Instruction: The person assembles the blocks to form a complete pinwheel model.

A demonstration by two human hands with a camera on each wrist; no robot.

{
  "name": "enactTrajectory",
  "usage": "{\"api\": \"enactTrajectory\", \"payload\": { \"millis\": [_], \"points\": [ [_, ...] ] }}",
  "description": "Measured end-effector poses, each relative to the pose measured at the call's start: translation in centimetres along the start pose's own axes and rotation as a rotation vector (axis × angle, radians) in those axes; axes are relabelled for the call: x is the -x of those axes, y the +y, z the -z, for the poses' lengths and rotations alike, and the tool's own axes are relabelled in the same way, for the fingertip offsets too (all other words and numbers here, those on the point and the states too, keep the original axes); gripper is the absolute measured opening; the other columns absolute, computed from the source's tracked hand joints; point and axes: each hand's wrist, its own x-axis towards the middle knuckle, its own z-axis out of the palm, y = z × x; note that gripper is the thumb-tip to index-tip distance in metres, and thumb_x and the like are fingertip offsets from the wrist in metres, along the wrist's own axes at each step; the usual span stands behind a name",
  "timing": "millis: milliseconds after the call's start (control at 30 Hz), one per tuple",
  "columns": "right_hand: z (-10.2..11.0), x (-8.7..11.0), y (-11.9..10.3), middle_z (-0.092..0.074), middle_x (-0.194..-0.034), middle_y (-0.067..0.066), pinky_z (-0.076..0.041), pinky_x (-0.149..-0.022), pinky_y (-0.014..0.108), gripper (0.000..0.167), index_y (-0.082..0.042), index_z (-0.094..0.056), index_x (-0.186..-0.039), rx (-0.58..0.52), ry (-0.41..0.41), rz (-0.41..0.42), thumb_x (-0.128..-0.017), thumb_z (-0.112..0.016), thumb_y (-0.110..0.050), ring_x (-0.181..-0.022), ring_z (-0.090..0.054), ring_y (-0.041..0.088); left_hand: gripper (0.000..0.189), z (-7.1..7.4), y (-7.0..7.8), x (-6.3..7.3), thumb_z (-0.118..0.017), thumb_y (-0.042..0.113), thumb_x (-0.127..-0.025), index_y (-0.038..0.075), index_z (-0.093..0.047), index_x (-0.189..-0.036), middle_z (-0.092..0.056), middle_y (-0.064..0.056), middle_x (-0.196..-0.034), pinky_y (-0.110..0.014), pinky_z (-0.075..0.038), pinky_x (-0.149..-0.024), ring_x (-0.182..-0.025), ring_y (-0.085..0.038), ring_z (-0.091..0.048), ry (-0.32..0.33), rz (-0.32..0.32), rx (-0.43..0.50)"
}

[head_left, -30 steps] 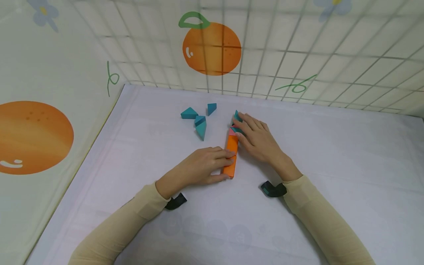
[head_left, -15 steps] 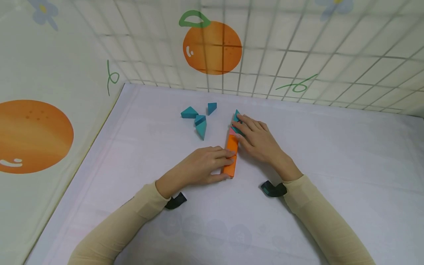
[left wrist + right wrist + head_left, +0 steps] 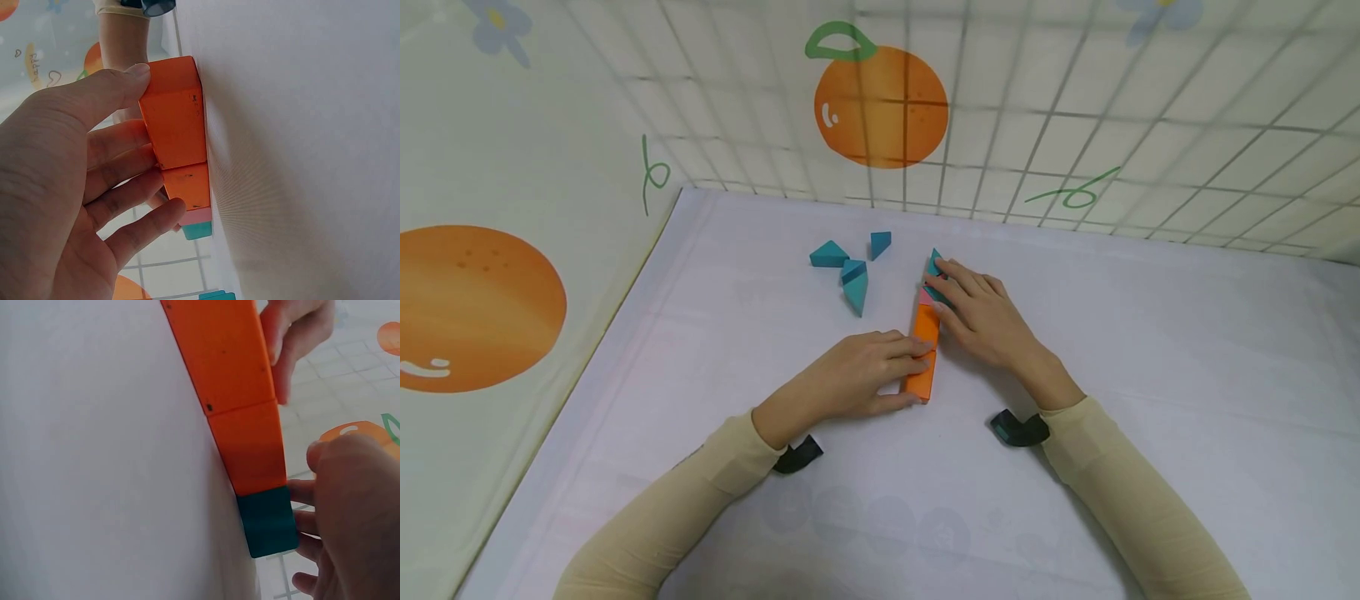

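Note:
Two orange blocks (image 3: 920, 375) lie end to end in a row on the white cloth. At the row's far end are a small pink block (image 3: 927, 297) and teal triangular blocks (image 3: 934, 262), partly hidden under fingers. My left hand (image 3: 868, 375) rests its fingers on top of the orange blocks, the thumb at the near end. In the left wrist view its fingers (image 3: 150, 228) are spread along the row. My right hand (image 3: 981, 312) lays its fingertips over the teal and pink end. The right wrist view shows those fingers touching the top of a teal block (image 3: 269, 522).
Several loose teal triangular blocks (image 3: 853, 287) lie left of the row's far end. A printed cloth wall with a grid (image 3: 1000, 125) stands behind the table, and another printed panel (image 3: 550, 167) borders the left side. A dark wrist mount (image 3: 1018, 428) sticks out under the right sleeve.

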Motion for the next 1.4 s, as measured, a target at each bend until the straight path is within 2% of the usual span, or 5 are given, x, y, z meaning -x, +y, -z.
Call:
{"api": "enactTrajectory", "payload": {
  "millis": [433,833,1133,1400],
  "points": [
    [0.07,0.03,-0.17,-0.032,-0.159,0.007,-0.025,-0.116,0.050,0.048,-0.015,-0.044,-0.148,-0.012,0.000,0.014,-0.104,-0.044,-0.035,-0.148,-0.027,0.026,0.047,0.06,0.00,-0.01,-0.072,0.039,-0.088,0.007,-0.069,-0.122,-0.065,-0.003,-0.129,-0.031,-0.048,-0.104,-0.118,-0.018,-0.061,0.014,-0.006,-0.004],
    [-0.04,0.04,-0.30,-0.033,-0.159,0.007,-0.026,-0.116,0.051,0.048,-0.014,-0.045,-0.147,-0.006,0.002,0.023,-0.104,-0.043,-0.036,-0.147,-0.029,0.026,0.047,-0.04,-0.06,0.02,-0.071,0.039,-0.089,0.007,-0.069,-0.123,-0.065,-0.003,-0.130,-0.030,-0.048,-0.104,-0.119,-0.018,-0.060,0.007,-0.005,-0.008],
    [-0.05,0.03,-0.39,-0.033,-0.158,0.008,-0.026,-0.116,0.051,0.047,-0.013,-0.046,-0.147,-0.003,-0.001,0.027,-0.104,-0.045,-0.034,-0.147,-0.029,0.027,0.046,-0.10,-0.06,0.01,-0.073,0.038,-0.088,0.007,-0.069,-0.122,-0.065,-0.003,-0.129,-0.029,-0.049,-0.102,-0.118,-0.018,-0.061,0.025,-0.017,-0.013],
    [-0.05,0.07,-0.39,-0.033,-0.158,0.009,-0.027,-0.115,0.050,0.046,-0.013,-0.047,-0.146,-0.004,0.007,0.034,-0.104,-0.045,-0.032,-0.146,-0.030,0.026,0.046,-0.04,-0.06,-0.02,-0.072,0.039,-0.088,0.007,-0.069,-0.122,-0.065,-0.003,-0.130,-0.030,-0.048,-0.104,-0.118,-0.018,-0.061,0.010,-0.009,-0.004]
  ]
}}
